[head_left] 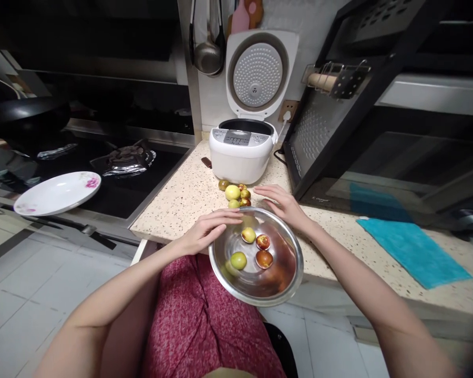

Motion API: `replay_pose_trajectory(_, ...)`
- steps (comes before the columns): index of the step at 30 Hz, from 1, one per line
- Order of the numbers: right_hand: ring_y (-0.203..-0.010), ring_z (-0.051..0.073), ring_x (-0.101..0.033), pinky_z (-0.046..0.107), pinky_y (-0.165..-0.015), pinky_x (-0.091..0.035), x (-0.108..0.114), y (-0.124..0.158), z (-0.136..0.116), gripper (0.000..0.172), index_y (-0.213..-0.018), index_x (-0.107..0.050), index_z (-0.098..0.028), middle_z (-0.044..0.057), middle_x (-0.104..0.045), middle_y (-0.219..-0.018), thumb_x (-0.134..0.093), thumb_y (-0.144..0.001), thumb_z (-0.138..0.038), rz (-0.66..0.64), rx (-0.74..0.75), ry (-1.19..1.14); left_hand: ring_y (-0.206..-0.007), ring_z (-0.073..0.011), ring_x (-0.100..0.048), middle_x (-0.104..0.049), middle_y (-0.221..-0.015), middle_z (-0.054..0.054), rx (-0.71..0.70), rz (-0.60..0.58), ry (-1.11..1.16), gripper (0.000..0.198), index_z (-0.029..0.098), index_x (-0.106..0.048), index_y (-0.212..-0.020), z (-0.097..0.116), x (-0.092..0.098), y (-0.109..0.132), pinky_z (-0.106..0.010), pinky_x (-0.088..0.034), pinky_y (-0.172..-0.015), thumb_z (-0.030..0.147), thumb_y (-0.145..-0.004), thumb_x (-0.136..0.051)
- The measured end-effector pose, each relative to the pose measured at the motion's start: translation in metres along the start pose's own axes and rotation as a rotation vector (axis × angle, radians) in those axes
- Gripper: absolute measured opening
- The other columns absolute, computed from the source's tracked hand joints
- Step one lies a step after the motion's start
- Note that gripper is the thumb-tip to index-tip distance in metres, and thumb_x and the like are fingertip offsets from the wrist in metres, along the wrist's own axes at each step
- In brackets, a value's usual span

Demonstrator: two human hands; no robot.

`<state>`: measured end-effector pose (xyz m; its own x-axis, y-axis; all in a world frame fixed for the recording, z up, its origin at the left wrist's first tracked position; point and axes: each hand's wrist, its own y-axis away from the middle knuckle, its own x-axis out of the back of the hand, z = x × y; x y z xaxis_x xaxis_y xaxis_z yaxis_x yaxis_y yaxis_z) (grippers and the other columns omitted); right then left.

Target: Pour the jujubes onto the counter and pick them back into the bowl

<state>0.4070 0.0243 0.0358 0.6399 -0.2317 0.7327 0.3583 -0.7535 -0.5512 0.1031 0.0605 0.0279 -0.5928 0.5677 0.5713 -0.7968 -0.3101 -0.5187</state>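
Observation:
A steel bowl (pixel 284 283) juts over the counter's front edge, with several small green and reddish fruits (pixel 263 242) inside. My left hand (pixel 207 229) rests at the bowl's left rim, fingers stretched out over it, holding nothing. My right hand (pixel 283 203) lies flat on the counter at the bowl's far rim, fingers extended toward a small pile of loose fruits (pixel 234 193) in front of the rice cooker.
A white rice cooker (pixel 242 152) stands with its lid up at the back of the speckled counter (pixel 181 202). A black rack (pixel 339 131) fills the right. A teal cloth (pixel 412 251) lies on the right. A flowered white plate (pixel 57 192) sits on the black stove.

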Motion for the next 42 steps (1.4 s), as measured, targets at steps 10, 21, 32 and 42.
replay_pose_trajectory(10,-0.144,0.024,-0.042,0.052,-0.117,-0.038,-0.011,-0.001,0.009,0.043,-0.144,-0.053,-0.038,0.003,-0.047,-0.156,-0.049,-0.103,-0.024,-0.252,0.02,0.218,-0.139,-0.0245,-0.053,-0.061,-0.143,-0.009,-0.031,-0.007,-0.019,0.039,0.024,-0.061,-0.135,0.001,0.003,0.001,-0.056,-0.045,-0.117,0.025,-0.107,-0.033)
replay_pose_trajectory(21,-0.121,0.028,-0.06,0.048,-0.103,-0.051,0.0,0.003,0.008,0.031,-0.128,-0.065,-0.022,0.014,-0.065,-0.129,-0.049,-0.103,-0.03,-0.153,-0.023,0.158,-0.145,-0.0253,-0.047,-0.056,-0.149,-0.009,-0.031,-0.059,-0.075,0.051,0.025,-0.057,-0.141,-0.001,0.003,0.003,-0.057,-0.039,-0.121,0.042,-0.109,-0.022)
replay_pose_trajectory(32,-0.105,0.027,-0.066,0.044,-0.095,-0.052,0.002,0.011,0.026,0.034,-0.117,-0.066,-0.015,0.013,-0.069,-0.114,-0.073,-0.086,-0.028,-0.102,-0.236,0.017,-0.146,-0.0273,-0.045,-0.058,-0.147,-0.008,-0.033,-0.087,-0.071,0.054,0.025,-0.058,-0.141,-0.007,0.004,0.004,-0.059,-0.037,-0.122,0.048,-0.108,-0.02)
replay_pose_trajectory(42,-0.09,0.024,-0.069,0.038,-0.082,-0.056,0.014,0.003,0.002,0.027,-0.108,-0.069,-0.018,0.009,-0.073,-0.105,-0.076,-0.085,-0.029,0.06,-0.211,0.003,-0.147,-0.0274,-0.043,-0.057,-0.148,-0.007,-0.024,-0.094,-0.077,0.056,0.025,-0.058,-0.14,-0.01,0.003,0.006,-0.056,-0.035,-0.123,0.05,-0.108,-0.02)
